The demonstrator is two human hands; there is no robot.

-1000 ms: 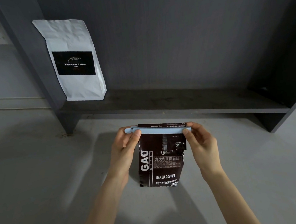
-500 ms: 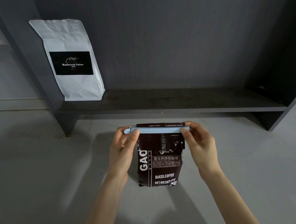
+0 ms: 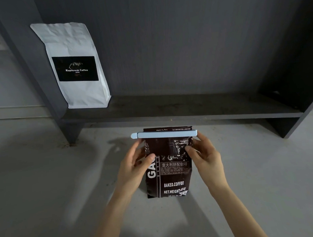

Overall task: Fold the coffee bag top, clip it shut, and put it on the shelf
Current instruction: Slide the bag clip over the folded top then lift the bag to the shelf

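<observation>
A dark grey wooden shelf (image 3: 180, 112) is seen with a white paper coffee pouch (image 3: 75, 67) stood at its left end. Below it, on the pale floor, the glossy brown coffee bag (image 3: 169, 167) is gripped at its sides by the left hand (image 3: 135, 166) and right hand (image 3: 206, 157) — its folded top is held closed by a long pale-blue plastic clip (image 3: 164, 134).

the glossy dark brown foil coffee bag (image 3: 170, 172) carries a large white vertical "ga", its next letter hidden by a thumb, with small vertical "baked" beside it, then the chinese line "意大利拼配咖啡", below that "baked.coffee" and "net.weight:454g". its folded top strip shows upside-down "ling yu coffee". the fine print is too small to read. the white paper coffee pouch (image 3: 73, 69) has a black label reading "kopiluwak coffee" with "1896" beneath.
</observation>
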